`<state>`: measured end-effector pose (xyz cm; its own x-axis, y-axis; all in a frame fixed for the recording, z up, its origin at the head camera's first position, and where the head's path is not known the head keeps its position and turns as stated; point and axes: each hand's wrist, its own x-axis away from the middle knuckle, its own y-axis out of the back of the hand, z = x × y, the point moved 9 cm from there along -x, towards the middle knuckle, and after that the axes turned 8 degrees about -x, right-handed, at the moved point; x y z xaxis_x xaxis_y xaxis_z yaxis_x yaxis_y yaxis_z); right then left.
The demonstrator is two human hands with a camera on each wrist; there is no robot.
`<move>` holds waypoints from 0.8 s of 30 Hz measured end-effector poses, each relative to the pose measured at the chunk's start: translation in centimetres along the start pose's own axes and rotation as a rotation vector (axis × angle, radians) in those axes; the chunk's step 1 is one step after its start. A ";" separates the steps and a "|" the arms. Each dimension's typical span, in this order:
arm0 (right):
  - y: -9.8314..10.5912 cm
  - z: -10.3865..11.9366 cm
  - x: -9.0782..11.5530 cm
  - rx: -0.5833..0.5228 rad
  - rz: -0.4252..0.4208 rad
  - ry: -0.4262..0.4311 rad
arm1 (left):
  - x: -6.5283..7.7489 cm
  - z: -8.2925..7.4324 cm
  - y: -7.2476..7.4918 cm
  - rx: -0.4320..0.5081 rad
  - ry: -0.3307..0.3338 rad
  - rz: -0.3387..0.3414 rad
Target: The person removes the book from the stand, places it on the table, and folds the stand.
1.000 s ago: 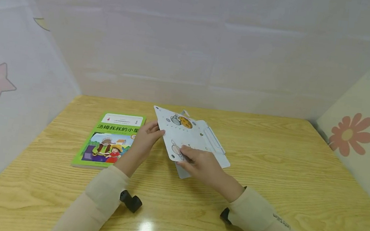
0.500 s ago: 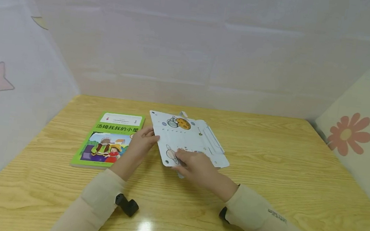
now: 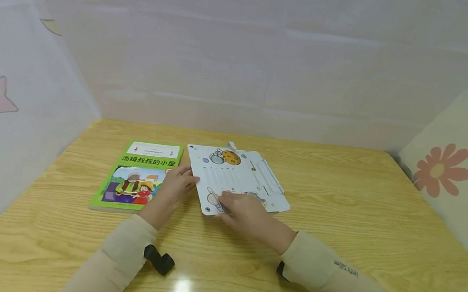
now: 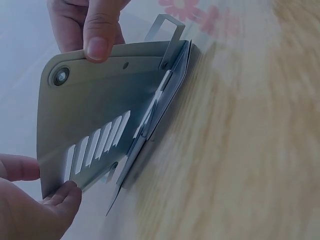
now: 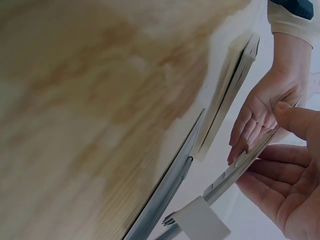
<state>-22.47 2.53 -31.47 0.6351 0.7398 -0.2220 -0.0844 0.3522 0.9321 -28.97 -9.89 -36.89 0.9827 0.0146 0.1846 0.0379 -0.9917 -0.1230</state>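
A white metal book stand [image 3: 221, 178], printed with an astronaut and planets, is raised at its left side over the table. My left hand [image 3: 173, 185] holds its left edge between thumb and fingers. At the near edge my right hand [image 3: 248, 212] pinches the panel, thumb on top by the ringed planet. In the left wrist view the panel's slotted underside [image 4: 95, 145] shows, hinged to a base plate [image 4: 155, 110] lying low by the tabletop. The right wrist view has the panel tilted at a narrow angle over that base plate [image 5: 165, 192].
A green-bordered picture book [image 3: 139, 178] lies flat to the left, partly behind my left forearm. The wooden table [image 3: 360, 218] ends at a pale cloth backdrop [image 3: 268, 73]. A small bent metal tab [image 3: 231, 145] sticks up at the stand's far edge.
The stand's raised panel has tilted down toward the table on its left side. Both hands have moved slightly left and nearer with it, keeping their hold. The book stays put.
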 end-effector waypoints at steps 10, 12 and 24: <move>-0.6 0.2 -0.3 0.016 0.047 -0.018 | 0.0 0.8 0.6 -0.011 0.008 -0.047; -0.8 0.3 -0.4 0.027 0.048 -0.011 | 0.1 0.9 0.7 -0.013 0.004 -0.057; -1.8 0.6 -0.5 0.148 0.107 -0.001 | -0.3 2.0 0.8 0.045 0.047 -0.090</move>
<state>-22.19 1.13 -32.85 0.6293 0.7680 -0.1191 -0.0376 0.1832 0.9824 -28.86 -10.44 -38.96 0.9655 0.0963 0.2421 0.1348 -0.9798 -0.1477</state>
